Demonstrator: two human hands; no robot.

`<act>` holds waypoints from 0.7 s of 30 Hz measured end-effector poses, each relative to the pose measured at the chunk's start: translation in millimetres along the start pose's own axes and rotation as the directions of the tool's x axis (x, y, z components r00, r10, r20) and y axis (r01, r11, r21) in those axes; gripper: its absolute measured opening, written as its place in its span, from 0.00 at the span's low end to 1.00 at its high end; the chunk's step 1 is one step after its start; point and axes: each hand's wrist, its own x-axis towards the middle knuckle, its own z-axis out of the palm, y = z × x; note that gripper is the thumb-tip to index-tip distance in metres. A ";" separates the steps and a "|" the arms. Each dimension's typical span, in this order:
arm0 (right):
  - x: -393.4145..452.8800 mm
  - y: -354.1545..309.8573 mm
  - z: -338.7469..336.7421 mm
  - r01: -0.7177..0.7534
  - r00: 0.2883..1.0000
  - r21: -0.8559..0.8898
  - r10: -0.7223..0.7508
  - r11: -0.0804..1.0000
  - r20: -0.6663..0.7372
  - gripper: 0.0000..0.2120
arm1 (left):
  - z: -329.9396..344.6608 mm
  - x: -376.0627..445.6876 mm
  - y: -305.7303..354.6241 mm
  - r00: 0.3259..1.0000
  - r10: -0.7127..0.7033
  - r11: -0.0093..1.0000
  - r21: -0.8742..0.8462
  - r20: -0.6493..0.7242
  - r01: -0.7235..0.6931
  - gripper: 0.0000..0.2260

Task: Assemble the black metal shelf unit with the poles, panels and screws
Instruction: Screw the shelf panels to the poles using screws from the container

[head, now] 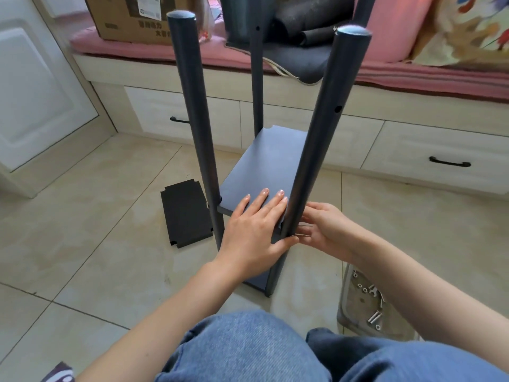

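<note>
1. Shelf frame (pixel 264 166) stands upright on the tiled floor (pixel 110 216), in front of the person's knees. It is the landmark for all below.
2. Frame parts: left pole (pixel 192 106), right pole (pixel 319 133) and a rear pole (pixel 257 78), all dark and upright. A mid panel (pixel 264 164) sits level btwn them, and a lower panel (pixel 259 279) shows near the foot of the right pole.
3. Left hand (pixel 256 230) lies flat on the near edge of the mid panel, fingers straight and slightly spread, thumb reaching to the right pole.
4. Right hand (pixel 322 230) is just right of the right pole at panel height, fingers loosely curved toward the pole. It seems to pinch sth small and thin against the pole, prob. a screw; can't tell for sure.
5. Spare panel (pixel 187 213) lies flat on the floor, just left of the frame, apart from it.
6. Tray (pixel 358 301) of loose screws (pixel 375 317) and nuts sits on the floor, right of the frame's foot, under the right forearm.
7. Behind the frame: bench w/ drawers (pixel 429 150), pink cushion (pixel 165 48) on top, cardboard box (pixel 132 20) behind-left of the frame, dark bag (pixel 297 59) right behind it.
</note>
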 end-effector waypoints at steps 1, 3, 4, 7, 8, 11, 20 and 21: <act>-0.1 0.1 -1.0 -0.001 1.000 -0.002 0.001 1.000 0.002 0.13 | 0.1 -0.3 -0.8 1.000 -0.001 1.000 0.004 0.001 0.001 0.37; -0.7 0.8 -2.4 0.001 1.000 -0.006 -0.001 1.000 0.011 0.14 | -0.7 -0.4 -1.8 1.000 -0.010 1.000 0.012 0.009 0.010 0.37; -1.0 1.2 -2.7 0.004 1.000 -0.002 -0.004 1.000 0.009 0.14 | -1.1 0.0 -1.4 1.000 -0.011 1.000 0.025 0.015 0.011 0.37; -0.1 1.1 -4.4 0.010 1.000 -0.014 -0.010 1.000 -0.005 0.14 | -0.3 1.4 0.6 1.000 0.015 0.995 0.103 0.027 -0.018 0.37; 0.4 0.7 -4.9 0.008 1.000 -0.017 -0.008 1.000 -0.006 0.15 | -0.1 1.5 1.1 0.999 0.024 0.991 0.130 0.033 -0.028 0.37; 1.6 -0.1 -6.9 0.008 1.000 -0.049 -0.009 0.999 -0.012 0.15 | -0.3 3.5 2.3 0.999 0.030 0.987 0.154 0.029 -0.034 0.36; 3.2 -3.6 -7.2 -0.013 0.999 -0.101 0.018 0.995 0.042 0.16 | 2.0 1.6 -4.3 0.996 0.073 0.991 0.116 -0.044 -0.067 0.31; 3.6 -3.1 -6.2 -0.011 0.999 -0.101 0.015 0.995 0.045 0.15 | 2.0 0.5 -5.9 0.996 0.075 0.992 0.109 -0.056 -0.069 0.31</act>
